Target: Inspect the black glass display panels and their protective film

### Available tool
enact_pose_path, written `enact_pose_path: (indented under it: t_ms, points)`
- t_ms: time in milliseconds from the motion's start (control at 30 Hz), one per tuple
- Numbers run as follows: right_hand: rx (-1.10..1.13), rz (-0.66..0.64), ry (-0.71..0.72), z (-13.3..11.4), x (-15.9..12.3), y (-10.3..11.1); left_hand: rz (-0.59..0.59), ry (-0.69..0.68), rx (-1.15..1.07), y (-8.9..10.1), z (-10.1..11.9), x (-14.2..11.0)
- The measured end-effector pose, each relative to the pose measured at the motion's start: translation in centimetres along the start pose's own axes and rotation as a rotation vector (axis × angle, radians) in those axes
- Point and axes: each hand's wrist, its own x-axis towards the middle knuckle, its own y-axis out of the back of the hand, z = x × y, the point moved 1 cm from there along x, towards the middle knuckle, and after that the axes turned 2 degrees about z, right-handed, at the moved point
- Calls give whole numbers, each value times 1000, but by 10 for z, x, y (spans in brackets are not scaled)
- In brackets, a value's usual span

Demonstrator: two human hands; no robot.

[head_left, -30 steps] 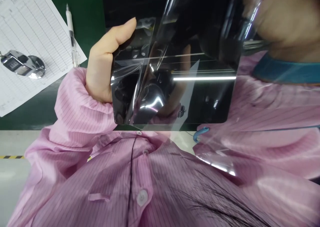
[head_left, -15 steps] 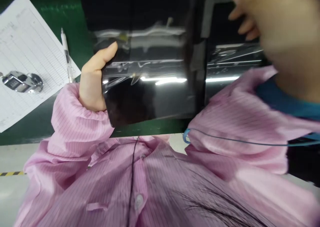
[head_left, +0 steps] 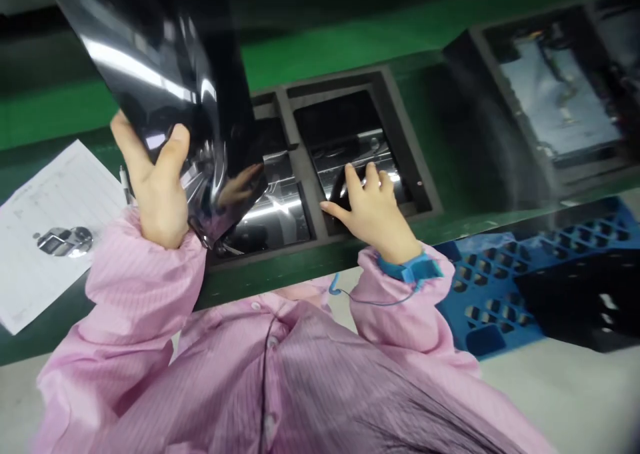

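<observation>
My left hand grips the lower corner of a glossy black panel and holds it tilted up at the upper left. A dark foam tray with two pockets lies on the green belt before me. My right hand rests in the right pocket, fingers spread on a second black panel lying there. The left pocket holds shiny film-covered parts. A blue wrist strap circles my right wrist.
A printed sheet with a metal hand counter and a pen lies at the left. Another dark tray sits at the upper right. A blue plastic crate stands at the right, below the belt's edge.
The view swung right and back. My left hand lifted the black panel up and to the left. My right hand dropped from near the camera into the tray's right pocket.
</observation>
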Motion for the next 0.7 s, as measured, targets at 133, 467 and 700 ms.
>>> enact_pose_path:
  t_ms: [133,467,700]
  points:
    - [-33,-8,48,-17,-3,19,-197,-276,201,-23,31,5]
    - [44,123,-260,31,5,126,-293,-396,573,-58,54,3]
    - [675,465,-523,130,8,119,-342,-447,500,-86,47,7]
